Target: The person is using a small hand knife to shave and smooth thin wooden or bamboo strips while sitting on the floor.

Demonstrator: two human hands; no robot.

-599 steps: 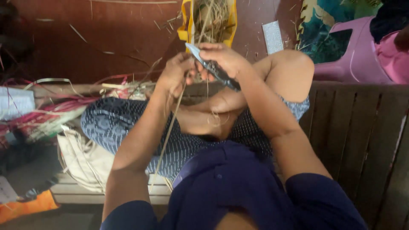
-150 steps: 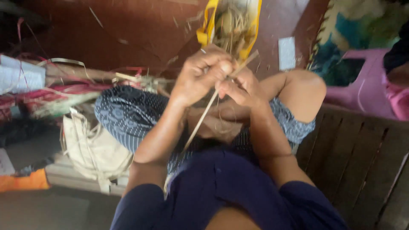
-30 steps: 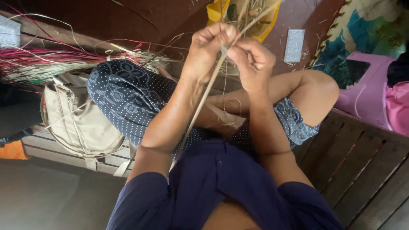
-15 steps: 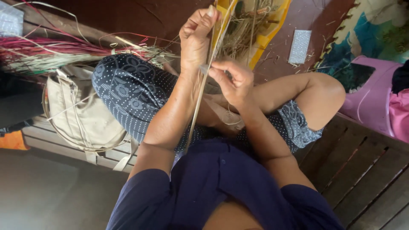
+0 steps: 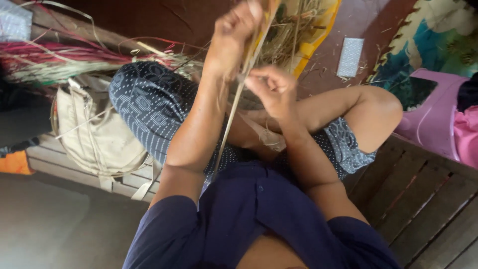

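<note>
At the far left, bundles of pink and green dyed fibre (image 5: 55, 62) lie along the edge of the wooden platform (image 5: 428, 184), with a cream cloth bag (image 5: 94, 132) slumped just near of them. The person sits cross-legged in patterned shorts. The left hand (image 5: 231, 37) is raised and clenched round the top of a long pale straw strip (image 5: 234, 109), which hangs down past the forearm toward the lap. The right hand (image 5: 271, 89), lower and just to its right, pinches the same strip between thumb and fingers (the exact fingertip contact is blurred). It looks like the strip is being drawn and smoothed or split along its length; the next move would call for keeping it taut while sliding the pinch along. Behind the hands sits a yellow tray (image 5: 318, 35) of loose straw; at far right, a pink plastic tub (image 5: 433, 119).
</note>
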